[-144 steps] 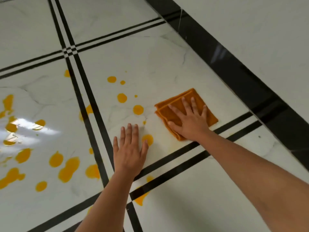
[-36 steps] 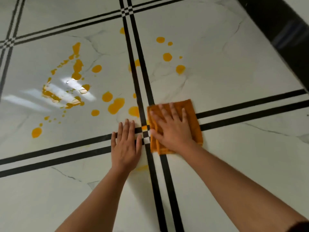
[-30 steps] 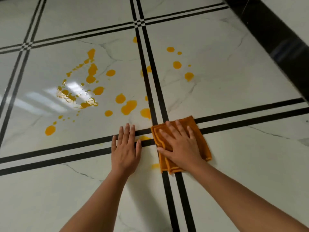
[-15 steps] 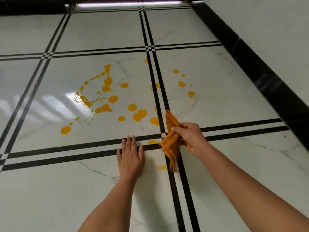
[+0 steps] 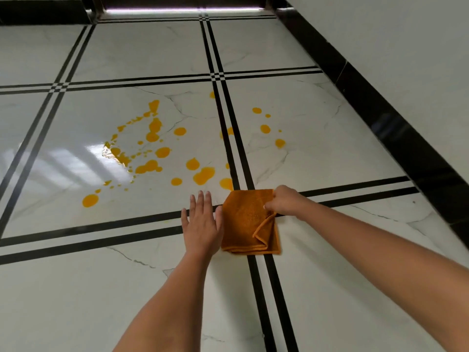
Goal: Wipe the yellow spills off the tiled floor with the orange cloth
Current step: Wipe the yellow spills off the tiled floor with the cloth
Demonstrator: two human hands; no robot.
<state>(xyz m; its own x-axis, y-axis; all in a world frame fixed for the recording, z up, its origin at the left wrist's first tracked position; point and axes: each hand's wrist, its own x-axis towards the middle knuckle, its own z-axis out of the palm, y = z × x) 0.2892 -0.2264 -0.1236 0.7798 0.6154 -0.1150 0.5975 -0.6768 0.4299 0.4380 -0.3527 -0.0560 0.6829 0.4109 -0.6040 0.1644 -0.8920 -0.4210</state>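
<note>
The orange cloth (image 5: 245, 219) lies folded on the tiled floor (image 5: 342, 288), right over the spot where two pairs of black lines (image 5: 261, 301) cross. Its right side is doubled over, w/ a loose flap & hemmed edge showing toward the near right corner. The rest lies flat.

The right hand (image 5: 284, 203) is at the cloth's far right corner, fingers curled, pinching the fabric edge. Its forearm runs off to the lower right of the cloth. The left hand (image 5: 201, 222) sits just left of the cloth, palm down & flat on the floor, fingers straight & held close together. Its thumb side is touching the cloth's left edge or v. nearly so; can't tell which. It rests across the black lines running left from the cloth.

The yellow spills (image 5: 203, 175) start just beyond the cloth's far left corner, where the nearest blob almost touches it. More blobs & small drops spread beyond & to the left of the cloth, thickest by a bright glare patch (image 5: 88, 151), w/ one large drop (image 5: 90, 200) well left of the cloth. A smaller group of drops (image 5: 265, 128) sits beyond the cloth, slightly right. All look wet & unwiped.

Well to the right of the cloth a black skirting (image 5: 380, 123) runs along the base of a pale wall (image 5: 406, 47).
</note>
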